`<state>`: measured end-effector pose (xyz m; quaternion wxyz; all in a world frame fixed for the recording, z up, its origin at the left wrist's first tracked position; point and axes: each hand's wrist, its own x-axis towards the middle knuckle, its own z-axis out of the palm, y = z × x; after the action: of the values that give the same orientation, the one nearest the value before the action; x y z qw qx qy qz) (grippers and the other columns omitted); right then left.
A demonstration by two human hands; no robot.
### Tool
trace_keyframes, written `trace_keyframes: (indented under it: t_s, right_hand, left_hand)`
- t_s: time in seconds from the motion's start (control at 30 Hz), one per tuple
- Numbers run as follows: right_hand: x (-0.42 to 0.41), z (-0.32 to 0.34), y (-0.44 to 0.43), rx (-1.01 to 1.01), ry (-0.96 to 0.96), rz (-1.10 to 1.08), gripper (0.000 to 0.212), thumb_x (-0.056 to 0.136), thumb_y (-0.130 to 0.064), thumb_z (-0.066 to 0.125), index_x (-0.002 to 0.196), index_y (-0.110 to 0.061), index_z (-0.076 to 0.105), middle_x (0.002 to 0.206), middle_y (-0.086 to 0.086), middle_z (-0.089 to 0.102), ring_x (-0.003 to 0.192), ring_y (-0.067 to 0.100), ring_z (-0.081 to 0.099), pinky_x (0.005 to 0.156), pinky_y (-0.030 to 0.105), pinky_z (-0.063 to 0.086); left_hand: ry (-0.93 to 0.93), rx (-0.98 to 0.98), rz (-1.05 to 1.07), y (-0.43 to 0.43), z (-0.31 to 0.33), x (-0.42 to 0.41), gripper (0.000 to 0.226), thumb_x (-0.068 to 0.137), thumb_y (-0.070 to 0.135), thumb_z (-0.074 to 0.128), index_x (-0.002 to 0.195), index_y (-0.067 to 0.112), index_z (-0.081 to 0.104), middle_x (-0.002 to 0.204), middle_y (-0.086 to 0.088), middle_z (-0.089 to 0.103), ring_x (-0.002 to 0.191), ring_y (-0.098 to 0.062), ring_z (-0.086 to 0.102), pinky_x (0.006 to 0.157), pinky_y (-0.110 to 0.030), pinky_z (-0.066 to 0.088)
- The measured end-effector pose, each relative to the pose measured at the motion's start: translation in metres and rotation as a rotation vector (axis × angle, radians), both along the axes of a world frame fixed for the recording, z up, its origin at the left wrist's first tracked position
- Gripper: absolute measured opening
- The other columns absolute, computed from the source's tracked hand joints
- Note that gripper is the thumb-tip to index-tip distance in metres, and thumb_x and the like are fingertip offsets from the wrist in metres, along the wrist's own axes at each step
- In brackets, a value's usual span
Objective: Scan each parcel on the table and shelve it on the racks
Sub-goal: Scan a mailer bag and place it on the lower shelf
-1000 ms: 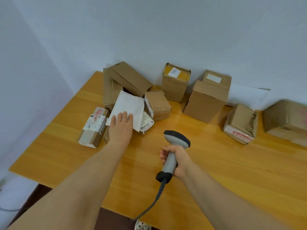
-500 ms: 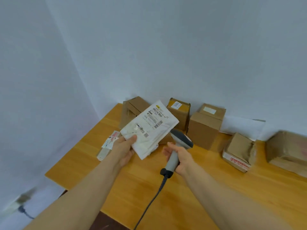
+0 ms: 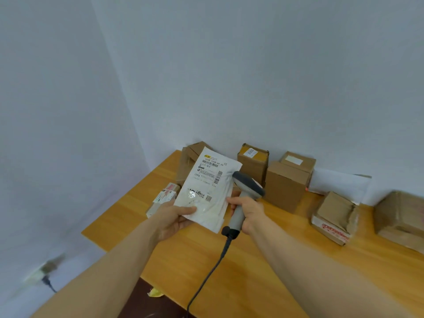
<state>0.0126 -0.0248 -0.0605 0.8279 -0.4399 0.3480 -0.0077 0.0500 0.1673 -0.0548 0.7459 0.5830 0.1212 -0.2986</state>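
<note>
Tabletop (image 3: 263,262) — left hand (image 3: 171,218) holds mailer (image 3: 207,191) (label up); right hand (image 3: 250,211) grips scanner (image 3: 249,185).

mailer (image 3: 207,191) is looking like white, creased, faintly glossy plastic | scanner (image 3: 249,183) is showing matt grey plastic | table (image 3: 188,255) is showing smooth varnished wood | far boxes (image 3: 284,189) are showing matt brown cardboard

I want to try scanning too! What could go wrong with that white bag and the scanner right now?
The left hand pinches the white bag only at its lower edge, so it could flop or slip. The scanner in the right hand sits very close beside the label, maybe aimed past it, so the scan might fail. Its cable hangs off the table edge and could snag.
</note>
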Motion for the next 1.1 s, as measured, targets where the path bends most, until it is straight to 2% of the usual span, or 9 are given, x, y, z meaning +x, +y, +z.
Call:
trace_keyframes:
  t_s: [0.17, 0.37, 0.47, 0.53, 0.63, 0.73, 0.8, 0.97, 1.1]
  right_hand:
    - [-0.001, 0.009, 0.004, -0.094, -0.048, 0.057, 0.022, 0.071, 0.015, 0.069, 0.076, -0.004, 0.061, 0.061, 0.009, 0.060, 0.044, 0.018, 0.049, 0.050, 0.027, 0.045]
    - [-0.001, 0.010, 0.015, -0.144, -0.057, 0.115, 0.023, 0.072, 0.013, 0.072, 0.086, -0.004, 0.065, 0.081, 0.013, 0.066, 0.051, 0.020, 0.054, 0.046, 0.026, 0.046]
    - [-0.004, 0.010, 0.014, -0.217, -0.069, 0.185, 0.021, 0.078, 0.001, 0.075, 0.096, -0.005, 0.066, 0.083, 0.016, 0.068, 0.058, 0.021, 0.057, 0.052, 0.028, 0.051]
    - [-0.007, 0.013, 0.013, -0.246, -0.072, 0.273, 0.020, 0.081, -0.006, 0.074, 0.100, -0.006, 0.065, 0.076, 0.014, 0.067, 0.057, 0.019, 0.058, 0.057, 0.030, 0.053]
    - [-0.010, 0.019, 0.014, -0.330, -0.078, 0.460, 0.013, 0.083, -0.007, 0.072, 0.092, -0.007, 0.062, 0.060, 0.008, 0.057, 0.047, 0.016, 0.048, 0.049, 0.026, 0.045]
    - [-0.012, 0.023, 0.019, -0.533, -0.069, 0.640, 0.010, 0.082, -0.003, 0.070, 0.086, -0.007, 0.062, 0.053, 0.005, 0.052, 0.042, 0.014, 0.043, 0.045, 0.024, 0.042]
    - [-0.013, 0.025, 0.024, -0.625, -0.070, 0.711, 0.010, 0.080, -0.002, 0.069, 0.081, -0.008, 0.062, 0.051, 0.004, 0.051, 0.041, 0.013, 0.043, 0.045, 0.024, 0.042]
    - [-0.011, 0.027, 0.032, -0.759, -0.098, 0.774, 0.015, 0.079, -0.001, 0.070, 0.073, -0.010, 0.060, 0.052, 0.001, 0.053, 0.042, 0.011, 0.046, 0.046, 0.023, 0.044]
    - [-0.009, 0.029, 0.035, -0.809, -0.129, 0.779, 0.016, 0.080, -0.001, 0.069, 0.074, -0.010, 0.059, 0.058, 0.003, 0.054, 0.046, 0.011, 0.048, 0.047, 0.023, 0.045]
  left_hand:
    - [-0.075, 0.000, -0.118, 0.021, 0.019, 0.004, 0.034, 0.084, 0.005, 0.064, 0.118, 0.008, 0.062, 0.115, -0.014, 0.069, 0.109, -0.030, 0.065, 0.085, -0.037, 0.057]
    - [-0.167, 0.145, -0.105, 0.022, 0.025, 0.008, 0.030, 0.087, 0.001, 0.065, 0.116, 0.007, 0.065, 0.113, -0.011, 0.070, 0.098, -0.030, 0.070, 0.067, -0.037, 0.060]
    - [-0.240, 0.319, -0.044, 0.031, 0.025, 0.017, 0.032, 0.083, -0.001, 0.069, 0.114, 0.008, 0.066, 0.111, -0.012, 0.070, 0.094, -0.030, 0.070, 0.077, -0.043, 0.059]
    - [-0.271, 0.410, -0.015, 0.040, 0.028, 0.024, 0.032, 0.083, -0.001, 0.070, 0.113, 0.008, 0.066, 0.103, -0.012, 0.071, 0.089, -0.028, 0.070, 0.079, -0.044, 0.058]
    - [-0.304, 0.518, 0.010, 0.053, 0.035, 0.032, 0.032, 0.084, -0.003, 0.068, 0.113, 0.009, 0.065, 0.091, -0.006, 0.070, 0.079, -0.022, 0.067, 0.069, -0.034, 0.057]
    - [-0.337, 0.656, -0.006, 0.065, 0.043, 0.041, 0.036, 0.082, -0.002, 0.069, 0.117, 0.008, 0.065, 0.108, -0.014, 0.068, 0.096, -0.031, 0.066, 0.087, -0.045, 0.055]
    - [-0.343, 0.710, -0.001, 0.072, 0.048, 0.047, 0.038, 0.082, -0.002, 0.069, 0.119, 0.007, 0.064, 0.114, -0.015, 0.065, 0.105, -0.033, 0.063, 0.096, -0.047, 0.050]
    - [-0.339, 0.771, 0.016, 0.081, 0.052, 0.057, 0.042, 0.083, -0.004, 0.068, 0.124, 0.005, 0.062, 0.118, -0.017, 0.063, 0.107, -0.033, 0.061, 0.096, -0.042, 0.049]
    - [-0.335, 0.793, 0.006, 0.085, 0.051, 0.059, 0.039, 0.084, -0.005, 0.066, 0.122, 0.004, 0.062, 0.117, -0.015, 0.063, 0.098, -0.029, 0.060, 0.091, -0.039, 0.050]
